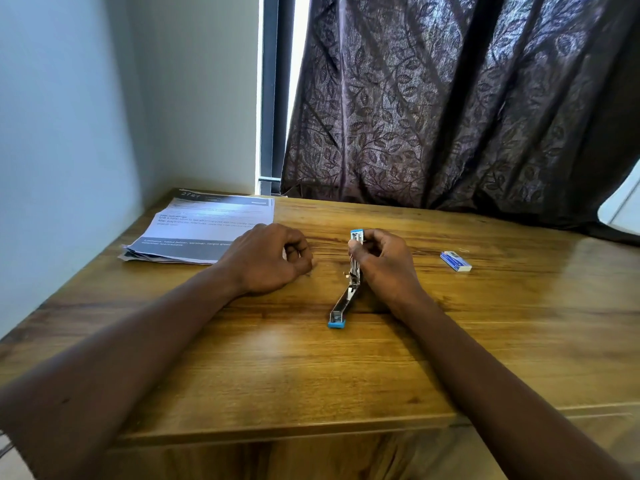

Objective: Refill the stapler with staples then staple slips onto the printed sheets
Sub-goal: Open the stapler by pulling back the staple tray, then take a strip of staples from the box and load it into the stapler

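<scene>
A metal stapler with blue ends (343, 303) lies swung wide open on the wooden table (346, 375), one arm pointing toward me and the other away. My right hand (384, 265) pinches the far arm near its blue tip. Whether staples are between the fingers is too small to tell. My left hand (270, 261) rests on the table to the stapler's left, fingers curled loosely, nothing visible in it. A small blue and white staple box (455, 261) lies to the right. A stack of printed sheets (204, 226) sits at the far left corner.
A dark patterned curtain (450, 98) hangs along the table's far edge. A pale wall (69, 133) borders the left side. The near table edge runs just below my forearms.
</scene>
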